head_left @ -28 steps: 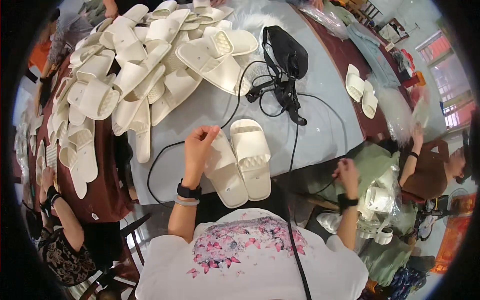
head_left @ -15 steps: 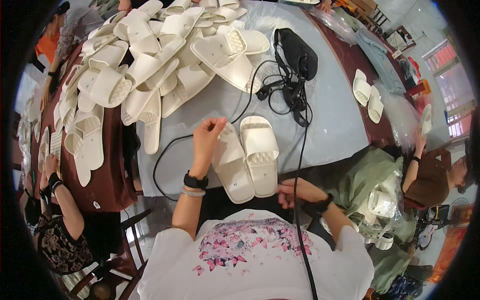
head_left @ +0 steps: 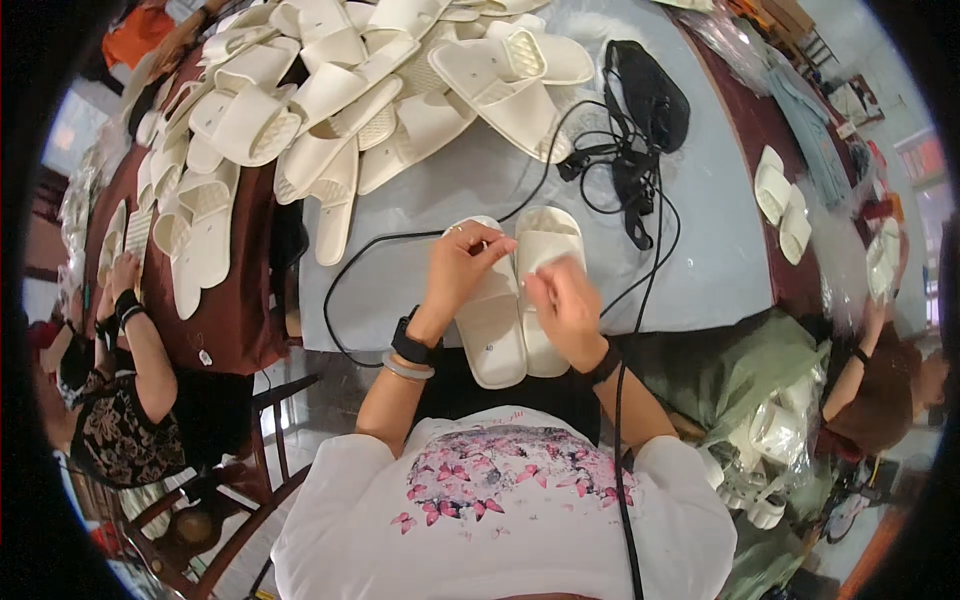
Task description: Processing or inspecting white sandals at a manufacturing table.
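A pair of cream slide slippers lies side by side at the table's near edge, toes away from me. Over the strap of the left slipper (head_left: 492,345) is my left hand (head_left: 466,262), thumb and fingertips pinched together; anything between them is too small to make out. My right hand (head_left: 568,312), curled and a little blurred, covers the middle of the right slipper (head_left: 550,238). Whatever its fingers may hold is hidden. The two hands are close together but apart.
A large heap of cream slippers (head_left: 340,85) fills the far left. A black pouch (head_left: 648,100) with tangled straps lies far right, and a black cable (head_left: 385,240) loops around the slippers. Another pair (head_left: 782,205) rests on the right edge. Co-workers sit on both sides.
My right hand has come up from beside the slippers' heels onto the right slipper. My left hand has shifted right over the left strap. The whole view has shifted.
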A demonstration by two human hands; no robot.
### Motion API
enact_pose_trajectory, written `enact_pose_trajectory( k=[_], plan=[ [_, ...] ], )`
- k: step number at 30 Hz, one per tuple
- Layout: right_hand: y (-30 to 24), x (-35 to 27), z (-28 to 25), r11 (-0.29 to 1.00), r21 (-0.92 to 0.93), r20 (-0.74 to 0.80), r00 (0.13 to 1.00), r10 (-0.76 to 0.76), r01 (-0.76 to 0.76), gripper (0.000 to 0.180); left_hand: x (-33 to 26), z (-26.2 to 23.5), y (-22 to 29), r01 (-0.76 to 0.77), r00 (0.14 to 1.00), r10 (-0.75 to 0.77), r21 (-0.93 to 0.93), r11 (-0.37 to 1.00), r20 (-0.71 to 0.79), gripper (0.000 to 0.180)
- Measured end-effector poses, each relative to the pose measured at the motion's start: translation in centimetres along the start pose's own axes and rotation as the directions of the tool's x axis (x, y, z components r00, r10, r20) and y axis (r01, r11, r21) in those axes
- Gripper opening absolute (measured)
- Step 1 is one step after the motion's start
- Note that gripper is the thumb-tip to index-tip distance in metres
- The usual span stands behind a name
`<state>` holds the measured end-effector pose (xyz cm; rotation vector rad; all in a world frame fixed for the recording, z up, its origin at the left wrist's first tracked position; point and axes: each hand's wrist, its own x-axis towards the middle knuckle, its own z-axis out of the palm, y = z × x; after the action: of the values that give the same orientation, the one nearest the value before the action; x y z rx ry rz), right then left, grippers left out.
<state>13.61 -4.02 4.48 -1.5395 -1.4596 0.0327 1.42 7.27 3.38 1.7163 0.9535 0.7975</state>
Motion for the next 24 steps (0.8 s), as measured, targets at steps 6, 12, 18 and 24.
enact_pose_trajectory(
  k=[6,12,18,24],
  plan=[
    [0.6,2.6,1.4,0.858,0.450,0.170,0.967,0.189,-0.246,0.021,-1.3,-1.2,0.6,-0.011,0.996,0.010,0.014,1.000,0.084,0.014],
    [0.2,2.4,1.3,0.863,0.398,0.237,0.943,0.232,-0.312,0.013,-1.6,-1.0,0.7,-0.095,0.990,0.084,0.092,0.991,0.117,0.011],
    [1.0,1.5,1.7,0.846,0.431,0.173,0.949,0.265,-0.315,0.011,-1.4,-0.1,1.1,-0.119,0.987,0.100,0.151,0.981,0.126,0.012],
    [1.2,1.2,1.1,0.842,0.410,0.093,0.934,0.345,-0.351,0.011,-1.3,0.6,0.7,-0.142,0.975,0.154,-0.083,0.986,0.158,0.020]
  ],
)
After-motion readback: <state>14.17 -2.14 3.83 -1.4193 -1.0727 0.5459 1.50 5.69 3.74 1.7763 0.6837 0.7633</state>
